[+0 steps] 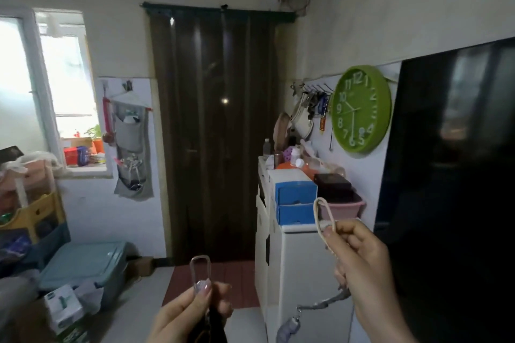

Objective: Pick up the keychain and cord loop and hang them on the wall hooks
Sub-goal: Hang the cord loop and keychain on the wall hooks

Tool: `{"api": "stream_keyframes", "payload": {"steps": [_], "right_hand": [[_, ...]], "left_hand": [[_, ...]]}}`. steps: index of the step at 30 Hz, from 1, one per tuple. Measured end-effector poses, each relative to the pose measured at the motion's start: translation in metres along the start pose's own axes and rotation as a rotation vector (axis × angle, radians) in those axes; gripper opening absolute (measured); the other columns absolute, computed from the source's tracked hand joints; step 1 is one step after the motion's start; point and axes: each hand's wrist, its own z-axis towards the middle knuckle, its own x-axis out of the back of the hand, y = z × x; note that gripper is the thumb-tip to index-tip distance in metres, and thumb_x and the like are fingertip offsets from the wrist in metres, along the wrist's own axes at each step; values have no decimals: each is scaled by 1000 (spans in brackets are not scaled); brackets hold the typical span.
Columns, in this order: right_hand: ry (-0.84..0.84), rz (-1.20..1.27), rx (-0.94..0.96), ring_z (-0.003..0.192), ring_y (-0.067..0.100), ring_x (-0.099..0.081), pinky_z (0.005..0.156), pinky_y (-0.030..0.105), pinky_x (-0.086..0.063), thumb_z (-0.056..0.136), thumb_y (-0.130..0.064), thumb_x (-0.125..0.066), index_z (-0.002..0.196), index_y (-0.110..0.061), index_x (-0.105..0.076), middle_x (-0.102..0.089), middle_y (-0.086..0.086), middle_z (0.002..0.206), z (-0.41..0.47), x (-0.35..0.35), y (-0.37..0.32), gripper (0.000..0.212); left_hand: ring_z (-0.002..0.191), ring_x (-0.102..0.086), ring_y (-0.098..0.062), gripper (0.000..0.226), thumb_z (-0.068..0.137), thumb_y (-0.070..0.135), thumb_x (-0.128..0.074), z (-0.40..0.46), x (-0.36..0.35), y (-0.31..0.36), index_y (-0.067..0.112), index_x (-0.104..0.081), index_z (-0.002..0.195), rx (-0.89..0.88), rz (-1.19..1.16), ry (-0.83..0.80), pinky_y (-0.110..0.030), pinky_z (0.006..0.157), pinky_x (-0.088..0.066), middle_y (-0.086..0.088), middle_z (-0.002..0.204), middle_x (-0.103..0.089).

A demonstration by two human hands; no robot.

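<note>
keychain (199, 273): clear loop clip sticking up, near centre, pinched at its base; dark strap hangs below out of frame
left hand (192, 312): thumb and fingers pressed together on the clip base, loop free above
cord loop (324, 217): cream cord, near right, loop held upright and open; a grey strap and small grey charm dangle off it below the hand
right hand (359, 256): thumb and forefinger pinching the cord just under the loop, other fingers curled
wall hooks (313, 89): rail on the far right wall, just left of the green clock (361, 108); well apart from both hands, above the white cabinet (295, 253)
hook load: keys and tags already hang there in a clump; can't tell which hooks are free
stage: both items in hand, neither hung yet
risk 1: crowded hooks, so a loop could land on hanging keys rather than the hook itself and slip off
risk 2: clutter on the cabinet top (blue box (295, 198), pink tub (341, 207), bottles) sits under the rail; the dangling charm or strap could catch or knock something on the reach in
risk 3: cord is soft, so the loop may close up if the pinch shifts, missing the hook tip
risk 4: both hands loaded, none spare to part the keys
writing: clock numerals 1–12 readable; red tag under the hooks and the white box on the near left floor too blurred to read; no brand legible
</note>
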Motion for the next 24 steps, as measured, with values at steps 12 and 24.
{"api": "stream_keyframes", "payload": {"steps": [12,24], "right_hand": [[369,-67,182,33,4,-32,33,14,-28,86,-11,-63,70,-5,-58,-49,-6,41,249,-103,61,18],[527,-160,413,37,2,-42,42,19,-35,82,-14,-67,66,-22,-62,-55,-6,53,485,-148,122,19]], "left_hand": [[61,-68,-22,25,69,20,-57,341,5,79,3,-75,74,-22,15,-349,-37,70,-49,-14,63,-70],[58,-66,-18,24,76,18,-56,602,-25,102,3,-75,75,-124,86,-554,-23,57,-57,-9,59,-68]]}}
